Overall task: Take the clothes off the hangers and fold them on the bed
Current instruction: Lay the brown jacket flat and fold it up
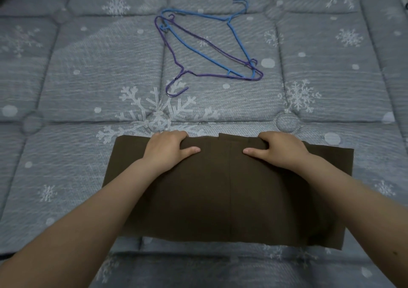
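- A dark brown garment [229, 190] lay folded into a wide rectangle on the near part of the bed [66, 84], its long sides running left to right.
- The left hand [167, 148] gripped the garment's far edge left of centre, its fingers [174, 136] curled over that edge and the thumb lying flat on top, pointing right.
- The right hand [280, 149] gripped the same far edge right of centre, fingers hooked over it and the thumb on top, pointing left; the two thumbs were near each other but apart.
- The far edge showed a small step near its middle, where one layer sat slightly farther than the other.
- The garment's left and right edges ran straight; its near edge lay just short of a seam in the quilted cover.
- Both bare forearms crossed the garment from the near corners of the view.
- Two wire hangers lay overlapping on the far half of the bed, well apart from the garment: a blue hanger [237, 42] with its hook to the far right, and a purple hanger [170, 47] with its hook toward the near side.
- Between the hangers and the garment's far edge stretched a band of bare grey snowflake-patterned cover, and more bare cover lay to the left and right of the garment.
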Action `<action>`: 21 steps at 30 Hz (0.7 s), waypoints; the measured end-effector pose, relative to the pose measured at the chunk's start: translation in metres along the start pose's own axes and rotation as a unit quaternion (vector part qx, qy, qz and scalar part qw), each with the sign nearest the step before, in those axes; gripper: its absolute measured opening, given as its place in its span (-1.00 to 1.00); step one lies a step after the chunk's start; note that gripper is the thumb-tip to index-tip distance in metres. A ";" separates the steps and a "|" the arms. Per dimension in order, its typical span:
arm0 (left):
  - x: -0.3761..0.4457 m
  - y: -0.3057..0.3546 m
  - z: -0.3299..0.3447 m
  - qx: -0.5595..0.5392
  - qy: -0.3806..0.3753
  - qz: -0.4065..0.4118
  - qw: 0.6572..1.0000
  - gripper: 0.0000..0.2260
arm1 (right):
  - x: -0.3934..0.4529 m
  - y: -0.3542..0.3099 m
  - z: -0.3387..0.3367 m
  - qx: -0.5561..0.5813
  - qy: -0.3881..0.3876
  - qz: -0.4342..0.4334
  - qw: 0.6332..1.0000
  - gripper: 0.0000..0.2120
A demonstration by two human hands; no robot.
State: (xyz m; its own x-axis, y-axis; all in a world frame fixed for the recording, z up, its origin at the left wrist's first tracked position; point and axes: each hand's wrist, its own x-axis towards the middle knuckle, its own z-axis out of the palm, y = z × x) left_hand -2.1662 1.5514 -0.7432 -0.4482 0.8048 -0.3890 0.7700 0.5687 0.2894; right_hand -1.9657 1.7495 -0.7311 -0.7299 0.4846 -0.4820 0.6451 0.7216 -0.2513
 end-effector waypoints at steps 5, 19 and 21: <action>0.000 0.007 -0.009 0.008 -0.057 -0.035 0.998 -0.66 | -0.006 0.000 -0.007 0.030 -0.037 0.005 0.999 -0.56; 0.007 0.085 -0.029 -0.022 -0.037 0.099 0.994 -0.30 | -0.135 -0.029 0.060 0.353 0.116 0.133 0.919 -0.50; 0.014 0.093 -0.024 0.044 -0.082 0.102 0.990 -0.20 | -0.151 -0.037 0.083 0.455 -0.001 0.204 0.867 -0.45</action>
State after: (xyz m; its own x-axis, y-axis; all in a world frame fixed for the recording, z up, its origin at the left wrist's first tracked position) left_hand -2.1116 1.6196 -0.7008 -0.2049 0.8587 -0.4697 0.8768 0.3744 0.3019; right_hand -1.8605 1.6087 -0.7185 -0.3997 0.6068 -0.6870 0.7614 -0.1975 -0.6174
